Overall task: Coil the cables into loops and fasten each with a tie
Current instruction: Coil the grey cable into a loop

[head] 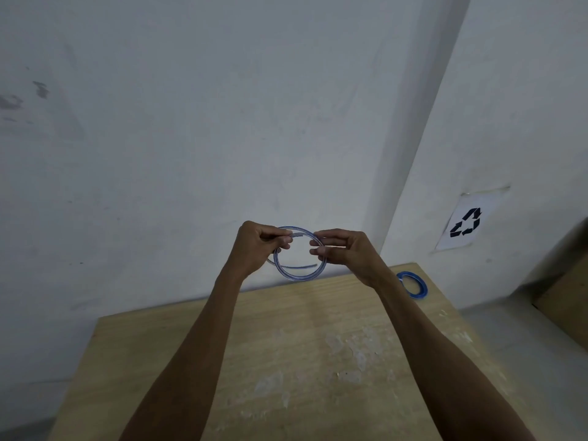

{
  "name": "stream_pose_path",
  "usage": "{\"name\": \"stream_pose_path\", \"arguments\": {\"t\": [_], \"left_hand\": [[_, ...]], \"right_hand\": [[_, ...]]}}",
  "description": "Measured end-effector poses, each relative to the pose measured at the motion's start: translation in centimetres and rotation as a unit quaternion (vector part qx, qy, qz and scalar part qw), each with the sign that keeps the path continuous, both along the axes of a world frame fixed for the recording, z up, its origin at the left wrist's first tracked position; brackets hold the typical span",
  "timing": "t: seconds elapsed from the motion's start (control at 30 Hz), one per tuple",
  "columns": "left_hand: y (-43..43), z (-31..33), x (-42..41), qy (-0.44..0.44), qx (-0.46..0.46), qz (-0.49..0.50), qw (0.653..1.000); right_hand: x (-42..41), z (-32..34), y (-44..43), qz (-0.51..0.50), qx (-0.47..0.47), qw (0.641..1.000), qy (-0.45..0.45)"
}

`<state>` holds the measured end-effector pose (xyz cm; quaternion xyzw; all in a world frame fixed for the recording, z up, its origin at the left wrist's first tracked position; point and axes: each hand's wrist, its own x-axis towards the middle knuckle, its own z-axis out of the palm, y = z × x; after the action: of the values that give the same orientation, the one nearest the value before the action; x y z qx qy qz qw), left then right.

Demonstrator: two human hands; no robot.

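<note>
While you hold the cable (pixel 300 277) in the air over the tabletop's (pixel 286 345) far edge, your left hand (pixel 262 241) grips the loop's upper left and your right hand (pixel 345 249) pinches its right side. That two-sided hold probably stops the stiff turns springing apart, since one loose end curves across the inside. I can see no tie on it. A second blue coil (pixel 410 274) lies flat at the far right corner, likely set aside as finished. The paper sign (pixel 466 222) on the wall carries only a recycling symbol, no words.
</note>
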<state>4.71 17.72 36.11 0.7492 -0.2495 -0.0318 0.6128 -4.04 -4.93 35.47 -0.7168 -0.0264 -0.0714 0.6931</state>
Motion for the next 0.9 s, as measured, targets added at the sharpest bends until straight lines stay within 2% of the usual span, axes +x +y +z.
{"name": "stream_pose_path", "arguments": {"t": [0.13,0.27,0.5,0.63,0.9], "left_hand": [[0.0,-0.2,-0.3,-0.003,-0.016,-0.004,1.000],[0.0,-0.1,-0.4,-0.009,-0.019,0.013,1.000],[-0.4,0.8,-1.0,-0.038,0.032,0.023,0.998],[-0.2,0.9,-1.3,-0.051,0.057,0.021,0.997],[-1.5,1.4,-2.4,-0.090,0.093,0.019,0.991]], "right_hand": [[0.3,0.7,-0.3,-0.018,-0.084,0.996,-0.028],[0.3,0.7,-0.1,-0.034,-0.125,0.990,-0.053],[0.5,0.3,1.3,-0.050,0.016,0.998,-0.039],[0.7,0.2,1.0,-0.033,0.015,0.999,-0.038],[0.9,0.4,1.8,-0.072,-0.028,0.995,-0.061]]}}
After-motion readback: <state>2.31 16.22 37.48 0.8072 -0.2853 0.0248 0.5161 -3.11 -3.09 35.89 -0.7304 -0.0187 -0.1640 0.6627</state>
